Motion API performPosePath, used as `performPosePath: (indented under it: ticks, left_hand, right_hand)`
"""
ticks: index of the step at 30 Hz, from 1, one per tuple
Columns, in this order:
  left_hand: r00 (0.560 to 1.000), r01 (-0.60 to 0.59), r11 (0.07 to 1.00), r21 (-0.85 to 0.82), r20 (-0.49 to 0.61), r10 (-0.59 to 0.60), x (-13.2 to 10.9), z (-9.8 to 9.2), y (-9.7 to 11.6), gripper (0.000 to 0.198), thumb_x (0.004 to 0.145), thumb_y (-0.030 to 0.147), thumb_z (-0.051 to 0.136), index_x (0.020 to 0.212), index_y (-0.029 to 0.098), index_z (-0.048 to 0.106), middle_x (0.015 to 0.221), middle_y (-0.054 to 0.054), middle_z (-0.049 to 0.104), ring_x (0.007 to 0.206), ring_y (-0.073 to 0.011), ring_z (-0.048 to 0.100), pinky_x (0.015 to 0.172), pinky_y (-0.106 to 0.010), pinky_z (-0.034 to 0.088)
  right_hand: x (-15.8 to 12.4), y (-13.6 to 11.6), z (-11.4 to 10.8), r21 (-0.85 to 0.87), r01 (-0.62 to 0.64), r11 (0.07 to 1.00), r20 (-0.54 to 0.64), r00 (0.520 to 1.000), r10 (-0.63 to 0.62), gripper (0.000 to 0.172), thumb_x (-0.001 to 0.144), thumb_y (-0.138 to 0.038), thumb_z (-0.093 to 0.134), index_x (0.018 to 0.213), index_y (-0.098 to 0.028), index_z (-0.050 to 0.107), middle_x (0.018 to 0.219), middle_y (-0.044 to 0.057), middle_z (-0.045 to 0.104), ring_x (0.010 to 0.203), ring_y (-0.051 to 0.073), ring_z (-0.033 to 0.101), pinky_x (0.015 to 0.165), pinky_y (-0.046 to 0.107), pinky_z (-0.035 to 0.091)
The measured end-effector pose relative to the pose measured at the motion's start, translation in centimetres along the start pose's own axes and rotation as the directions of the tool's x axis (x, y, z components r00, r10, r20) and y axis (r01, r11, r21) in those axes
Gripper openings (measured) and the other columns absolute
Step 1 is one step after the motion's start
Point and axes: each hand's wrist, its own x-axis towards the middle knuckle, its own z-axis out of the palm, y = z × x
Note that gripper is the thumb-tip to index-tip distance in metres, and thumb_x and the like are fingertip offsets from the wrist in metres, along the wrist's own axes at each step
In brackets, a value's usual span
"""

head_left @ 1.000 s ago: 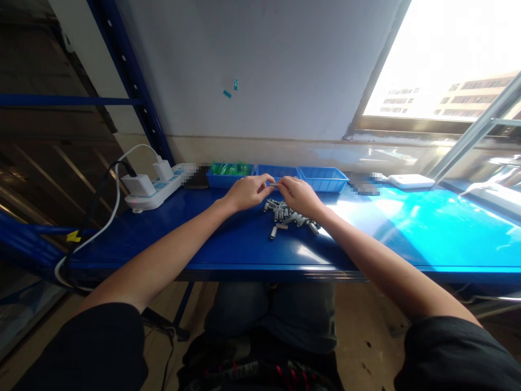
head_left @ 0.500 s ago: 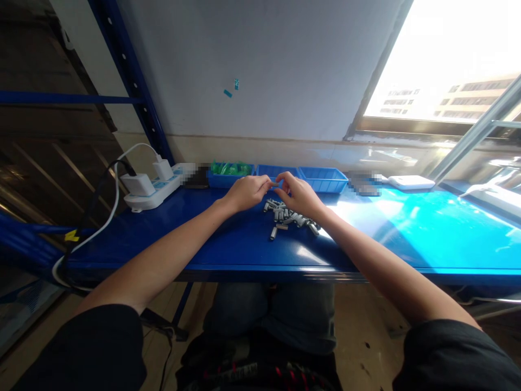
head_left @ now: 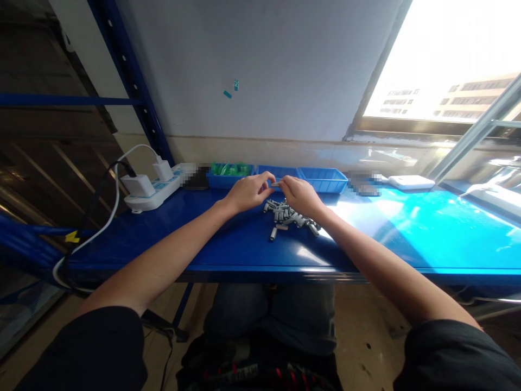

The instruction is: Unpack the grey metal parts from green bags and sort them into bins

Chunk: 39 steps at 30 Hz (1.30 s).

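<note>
My left hand and my right hand meet fingertip to fingertip above a blue bench. Between the pinched fingers of both is one small grey cylindrical part. Just below the hands lies a heap of several similar grey parts, and one lies apart, nearer to me. Both hands have their fingers curled closed.
Three blue trays stand along the back wall: the left one holds green pieces, then a middle one and a right one. A white power strip with chargers sits at the left, a white box at the right.
The hands have stayed together over the heap. My right fingers lifted slightly half a second ago and have closed back on the small part.
</note>
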Motion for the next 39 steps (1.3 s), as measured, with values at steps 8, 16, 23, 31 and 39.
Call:
performPosePath:
  ticks: [8,16,23,31,39]
  left_hand:
    - [0.999,0.039,0.994,0.099,0.004,-0.040,0.01,-0.16,0.04,0.032,0.095,0.040,0.038,0.104,0.021,0.062,0.092,-0.006,0.071,0.081,-0.0203,0.065,0.066,-0.028,0.043]
    - [0.997,0.057,0.993,0.099,0.048,-0.062,-0.01,-0.29,0.14,0.039,0.097,0.042,0.030,0.095,0.021,0.063,0.092,-0.006,0.071,0.084,-0.0206,0.065,0.067,-0.028,0.043]
    - [0.999,0.029,1.000,-0.010,0.029,-0.028,-0.09,-0.19,0.23,0.035,0.089,0.038,0.049,0.121,0.023,0.052,0.089,-0.002,0.069,0.076,-0.0166,0.064,0.065,-0.025,0.043]
    - [0.999,0.032,0.998,0.058,-0.008,-0.032,-0.03,-0.33,0.47,0.027,0.094,0.037,0.041,0.105,0.021,0.060,0.093,-0.006,0.070,0.082,-0.0197,0.065,0.068,-0.027,0.044]
    - [0.997,0.067,0.994,0.085,0.034,-0.070,0.07,-0.36,0.49,0.038,0.097,0.039,0.030,0.090,0.019,0.062,0.084,-0.006,0.071,0.078,-0.0206,0.065,0.065,-0.028,0.042]
  right_hand:
    - [-0.12,-0.01,0.12,0.087,0.035,0.996,-0.005,0.999,-0.034,0.025,0.090,-0.035,0.049,0.110,-0.020,0.055,0.079,0.003,0.065,0.073,0.019,0.059,0.067,0.028,0.038]
    - [-0.23,0.11,0.14,0.068,0.048,0.997,-0.026,0.999,-0.047,0.021,0.091,-0.033,0.048,0.105,-0.021,0.057,0.087,0.004,0.064,0.075,0.019,0.058,0.068,0.028,0.039]
    - [-0.22,-0.04,0.15,0.016,0.013,1.000,-0.034,0.999,-0.012,0.023,0.094,-0.033,0.041,0.103,-0.022,0.059,0.095,0.007,0.066,0.079,0.020,0.059,0.067,0.029,0.038]
    - [-0.12,-0.35,-0.03,0.043,-0.001,0.999,-0.024,1.000,0.002,0.027,0.095,-0.039,0.039,0.094,-0.021,0.060,0.088,0.006,0.066,0.078,0.020,0.059,0.067,0.028,0.038]
    - [-0.20,-0.06,-0.09,0.096,0.059,0.994,-0.017,0.998,-0.058,0.029,0.087,-0.034,0.054,0.112,-0.021,0.054,0.082,0.003,0.064,0.073,0.019,0.058,0.069,0.028,0.040]
